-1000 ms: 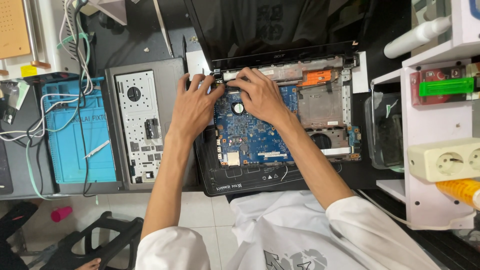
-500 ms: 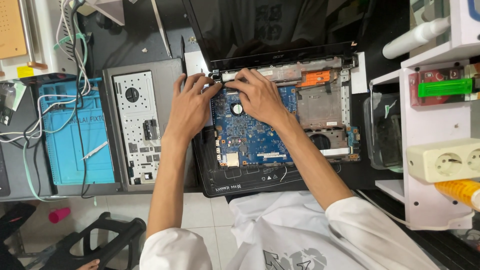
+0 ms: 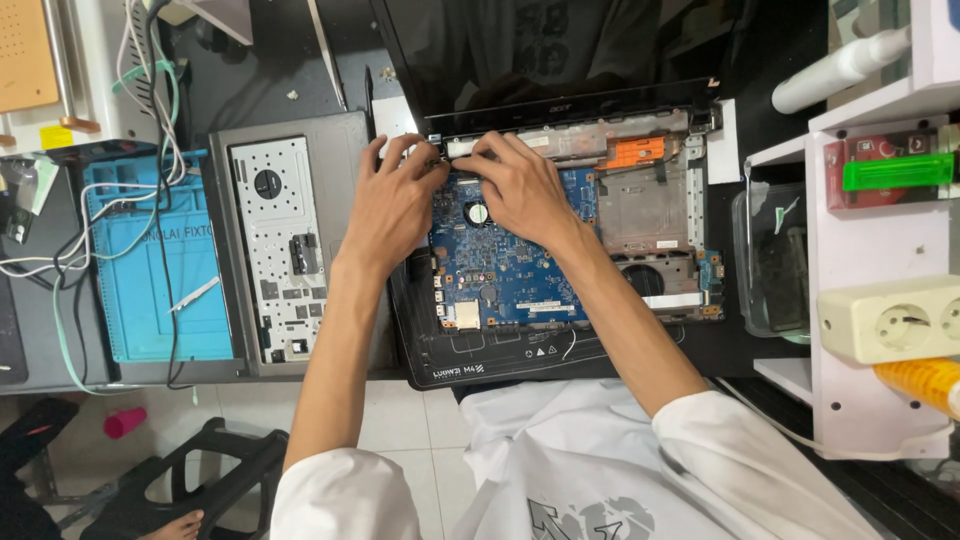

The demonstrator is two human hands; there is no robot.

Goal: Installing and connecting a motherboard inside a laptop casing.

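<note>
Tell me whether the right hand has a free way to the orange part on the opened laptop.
Probably yes: the right hand rests just beside the orange part, and nothing lies between them.

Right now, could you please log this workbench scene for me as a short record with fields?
Left hand: fingers at the rear edge of the opened laptop base
Right hand: beside it, over the blue circuit board
Laptop screen: dark, folded back
Left of the laptop: removed grey cover, then a blue mat
Right side: white shelf with a socket strip
</note>
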